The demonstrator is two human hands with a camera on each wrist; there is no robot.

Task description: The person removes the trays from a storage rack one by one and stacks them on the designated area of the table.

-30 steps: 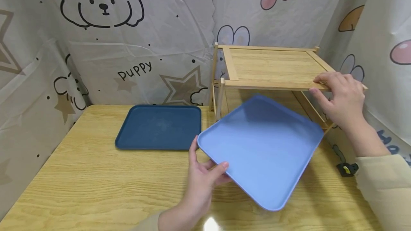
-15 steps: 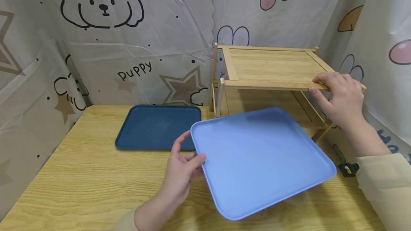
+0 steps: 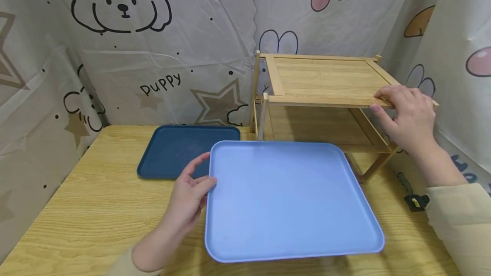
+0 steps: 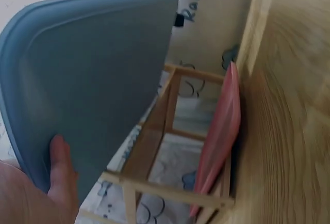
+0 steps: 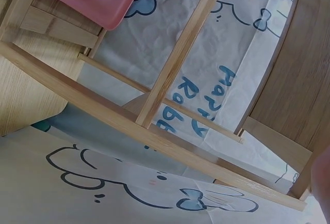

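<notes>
My left hand pinches a light blue tray by its left edge, thumb on the upper face. The tray is held in front of the wooden rack. From the left wrist view I see the tray's shaded underside with fingers beneath it. My right hand grips the front right corner of the rack's top shelf, fingers on top and thumb at the front edge. A pink tray sits low in the rack in both wrist views; in the head view it is hidden.
A dark blue tray lies on the wooden table, left of the rack and partly behind my left hand. A small black object with a cord is by my right sleeve. Printed curtains enclose the back and sides.
The light blue tray has come out from the rack towards me and to the left, turning level with the table's front. My right hand stays on the rack corner.
</notes>
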